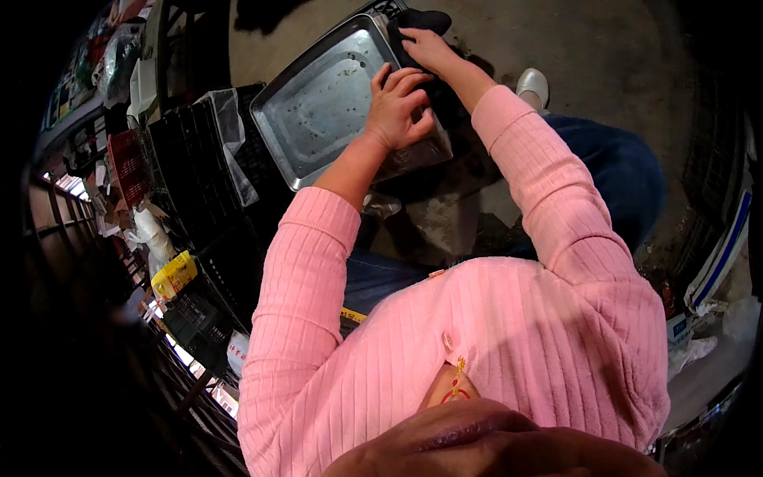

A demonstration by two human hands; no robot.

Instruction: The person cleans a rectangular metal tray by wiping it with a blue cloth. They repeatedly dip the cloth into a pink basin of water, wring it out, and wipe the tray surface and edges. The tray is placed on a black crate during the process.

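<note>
A shallow rectangular metal tray (318,119) with dark specks over its bottom lies tilted in front of me. At its right rim is my left hand (397,110), palm down, with bent fingers spread apart and nothing visible in them. Farther out, my right hand (433,54) reaches to the tray's far right corner. Its fingers bend in against a dark, rounded thing (425,20) whose kind I cannot make out. Under my left hand, a clear or shiny side wall (433,147) shows below the tray; shadow hides most of it.
Black plastic crates (191,159) stand at the left, with a clear plastic sheet (229,131) hanging over one. Beyond them are a red basket (127,163) and a yellow package (173,276). A white shoe (532,86) rests on the floor (596,48). Blue-edged white material (719,254) lies at the right.
</note>
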